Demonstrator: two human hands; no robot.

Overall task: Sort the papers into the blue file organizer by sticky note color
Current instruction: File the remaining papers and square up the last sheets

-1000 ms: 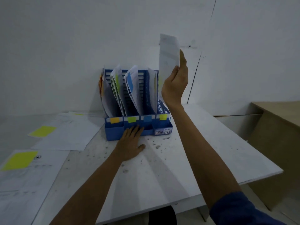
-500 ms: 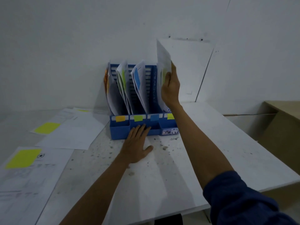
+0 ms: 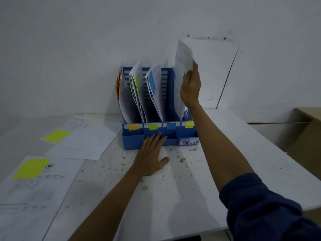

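Note:
The blue file organizer (image 3: 133, 140) stands at the back of the white table, its slots labelled orange, green, blue and yellow from left to right. Papers with matching notes stand in the slots. My right hand (image 3: 190, 87) grips a white sheet (image 3: 183, 56) that stands upright in the rightmost, yellow-labelled slot. My left hand (image 3: 150, 157) lies flat on the table, fingers spread, fingertips against the organizer's front. Loose papers with yellow sticky notes (image 3: 32, 168) lie on the table at the left.
More loose sheets (image 3: 81, 141), one with a yellow note, lie left of the organizer. The table (image 3: 225, 153) ends at the right, where a wooden cabinet (image 3: 305, 129) stands. A white wall rises close behind the organizer.
My right hand has lowered the sheet from above the organizer down into the rightmost slot. My left hand has stayed flat against the organizer's front.

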